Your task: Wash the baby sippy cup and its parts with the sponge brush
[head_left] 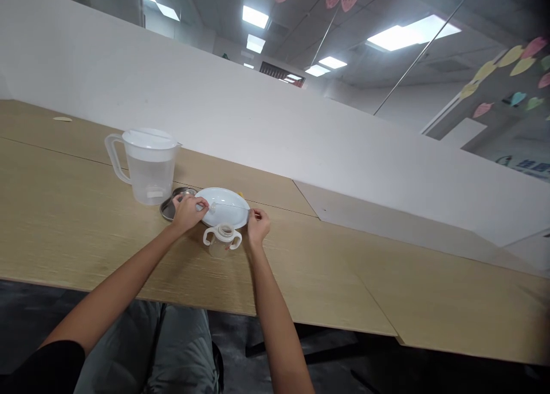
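Over a white oval plate (230,216), my left hand (188,212) pinches a small translucent piece (212,208). A thin straight rod (234,206) runs from that piece across the plate to my right hand (258,227). The fingers of my right hand are closed on the rod's far end, at the plate's right rim. Just in front of the plate stands a clear bottle (220,246) with an open top and two white handles (235,240). Behind my left hand, partly hidden by it, lies a shiny metal dish (167,209).
A translucent lidded pitcher (150,170) stands at the left, its handle facing left. Something small and yellow (241,194) shows behind the plate. A white partition (240,119) borders the wooden table (309,268) at the back. The table's front edge runs close to my legs.
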`<state>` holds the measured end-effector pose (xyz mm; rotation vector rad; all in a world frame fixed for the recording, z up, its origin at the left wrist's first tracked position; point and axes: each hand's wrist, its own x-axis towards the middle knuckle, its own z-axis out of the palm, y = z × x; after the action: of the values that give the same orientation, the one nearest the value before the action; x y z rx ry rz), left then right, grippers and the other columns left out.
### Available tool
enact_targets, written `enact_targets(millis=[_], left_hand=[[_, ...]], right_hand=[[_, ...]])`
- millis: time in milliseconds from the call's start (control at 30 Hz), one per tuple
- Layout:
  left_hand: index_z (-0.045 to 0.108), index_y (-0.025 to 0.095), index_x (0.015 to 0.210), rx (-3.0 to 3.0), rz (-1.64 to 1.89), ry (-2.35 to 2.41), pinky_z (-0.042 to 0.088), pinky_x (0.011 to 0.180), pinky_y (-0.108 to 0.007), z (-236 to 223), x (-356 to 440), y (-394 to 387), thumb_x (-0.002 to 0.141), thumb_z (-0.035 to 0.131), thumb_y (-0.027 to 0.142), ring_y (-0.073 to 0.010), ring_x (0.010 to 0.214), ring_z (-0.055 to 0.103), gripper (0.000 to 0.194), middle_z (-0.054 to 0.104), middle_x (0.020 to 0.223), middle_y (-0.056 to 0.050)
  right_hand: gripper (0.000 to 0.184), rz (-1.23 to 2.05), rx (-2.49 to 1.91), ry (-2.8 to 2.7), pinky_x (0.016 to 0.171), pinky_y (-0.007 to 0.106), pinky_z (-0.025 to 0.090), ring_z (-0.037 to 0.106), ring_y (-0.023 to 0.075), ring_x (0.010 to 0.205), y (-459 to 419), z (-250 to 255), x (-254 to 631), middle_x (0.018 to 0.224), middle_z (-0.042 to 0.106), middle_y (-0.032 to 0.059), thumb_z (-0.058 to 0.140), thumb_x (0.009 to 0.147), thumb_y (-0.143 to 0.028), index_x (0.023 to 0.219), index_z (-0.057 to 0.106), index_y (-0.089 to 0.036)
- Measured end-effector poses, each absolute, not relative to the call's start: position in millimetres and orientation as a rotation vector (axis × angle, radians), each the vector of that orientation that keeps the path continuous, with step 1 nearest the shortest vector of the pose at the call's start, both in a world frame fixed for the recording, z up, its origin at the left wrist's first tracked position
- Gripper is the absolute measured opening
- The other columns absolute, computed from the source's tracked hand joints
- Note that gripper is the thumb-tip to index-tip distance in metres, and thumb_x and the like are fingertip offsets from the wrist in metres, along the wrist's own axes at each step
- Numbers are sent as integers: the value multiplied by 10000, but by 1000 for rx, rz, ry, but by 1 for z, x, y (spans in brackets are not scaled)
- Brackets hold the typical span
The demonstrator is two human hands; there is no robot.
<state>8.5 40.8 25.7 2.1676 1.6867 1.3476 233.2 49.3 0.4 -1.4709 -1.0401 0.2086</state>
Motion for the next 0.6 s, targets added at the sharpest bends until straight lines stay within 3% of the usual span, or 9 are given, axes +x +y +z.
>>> enact_targets(millis=[233,433,600], left_hand=[[747,240,704,2231,1364,1658,310,1019,-532,21,11,42,762,621,283,-292,929,607,145,734,718,-52],[753,256,759,2212,1321,1533,320,1011,-523,26,12,41,785,618,287,-281,940,633,140,762,858,-31],[744,228,845,2222,1397,1275,474,881,-382,36,14,33,827,609,364,-223,863,664,192,755,898,-31]], right_hand=[[255,216,-1473,-1011,693,282,426,592,180,714,52,-1,235,811,700,54,545,726,-378,770,683,-168],[275,246,-1456,-1012,700,290,425,581,182,715,54,-3,236,808,698,58,531,728,-394,772,680,-167],[277,260,-1476,-1029,703,290,421,588,183,714,52,-2,235,815,695,62,545,729,-390,787,687,-160]])
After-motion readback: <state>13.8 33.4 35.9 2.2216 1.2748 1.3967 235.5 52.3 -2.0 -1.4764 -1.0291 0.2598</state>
